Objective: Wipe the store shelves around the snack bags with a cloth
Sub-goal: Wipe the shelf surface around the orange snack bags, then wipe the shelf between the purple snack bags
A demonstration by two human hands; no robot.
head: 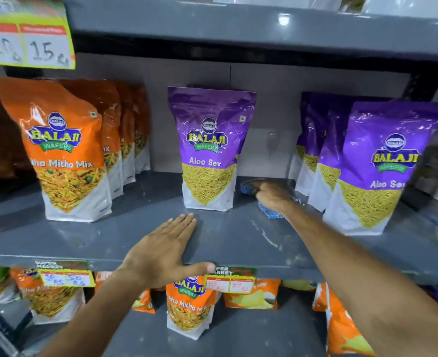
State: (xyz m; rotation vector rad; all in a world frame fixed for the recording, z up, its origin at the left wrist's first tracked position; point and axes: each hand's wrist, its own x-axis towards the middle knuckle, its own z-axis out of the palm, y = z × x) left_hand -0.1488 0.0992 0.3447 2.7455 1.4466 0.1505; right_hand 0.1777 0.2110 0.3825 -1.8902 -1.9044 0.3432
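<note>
A grey metal shelf holds upright snack bags. My right hand presses a blue checked cloth flat on the shelf, deep in the gap between a single purple Aloo Sev bag and a row of purple bags on the right. My left hand lies flat and spread on the shelf's front edge, just in front of the single purple bag, thumb over the lip. It holds nothing. Orange Mitha Mix bags stand in a row at the left.
An upper shelf overhangs closely. A yellow price card hangs at top left. Price tags clip to the shelf lip. The lower shelf carries more orange bags. White scuffs mark the shelf surface in front of my right hand.
</note>
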